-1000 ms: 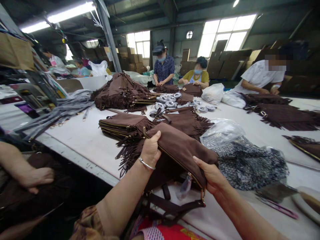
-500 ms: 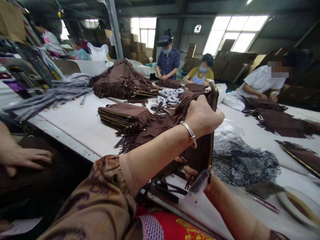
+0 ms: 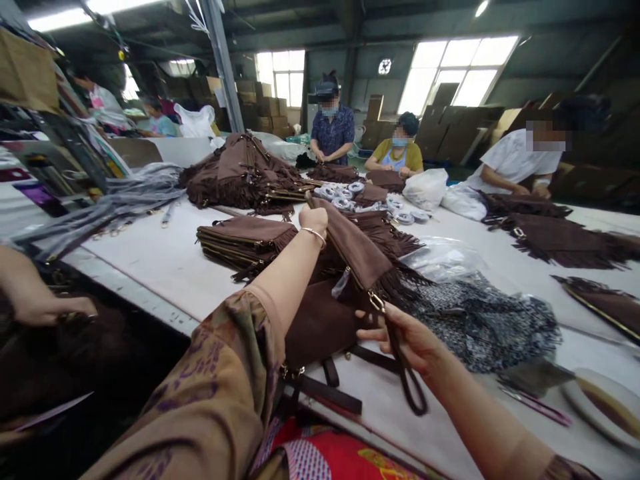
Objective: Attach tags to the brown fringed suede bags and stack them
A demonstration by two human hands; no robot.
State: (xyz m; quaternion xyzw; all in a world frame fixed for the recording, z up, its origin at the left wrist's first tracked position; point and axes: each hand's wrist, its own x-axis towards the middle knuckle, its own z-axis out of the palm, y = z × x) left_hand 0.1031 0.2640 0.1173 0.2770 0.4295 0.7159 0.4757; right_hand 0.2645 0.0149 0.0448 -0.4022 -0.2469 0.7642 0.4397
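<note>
Brown fringed bag (image 3: 363, 250) is held aslant at centre of frame, above the tabletop (image 3: 150, 257). Its upper end is grasped by the left hand (image 3: 315, 222), grip clenched; a silver bangle (image 3: 315, 235) is worn at that wrist. At the bag's lower right corner a wrist strap (image 3: 407, 380) is hung from a gold clasp (image 3: 377, 302). The right hand (image 3: 413, 340) is placed just behind the strap, fingers partly spread; whether anything is gripped there cannot be told.

Below, a second brown bag (image 3: 320, 323) is laid near the tabletop's near edge. Left of centre, zipped bags (image 3: 240, 233) are stacked; behind them a larger brown heap (image 3: 235, 170) is piled. Wrapped coils (image 3: 345, 195) are gathered upper centre; grey-wrapped straps (image 3: 145, 190) are strewn at left.

Right of centre, clear plastic (image 3: 445, 257) is set beside black-and-white cloth (image 3: 490, 323). Lower right, pink-handled snips (image 3: 543, 408) and a pale roll (image 3: 575, 400) are noted. Three co-workers (image 3: 334, 137) are seen across the tabletop. At the left edge, another person's hand (image 3: 53, 310) is held by dark material.
</note>
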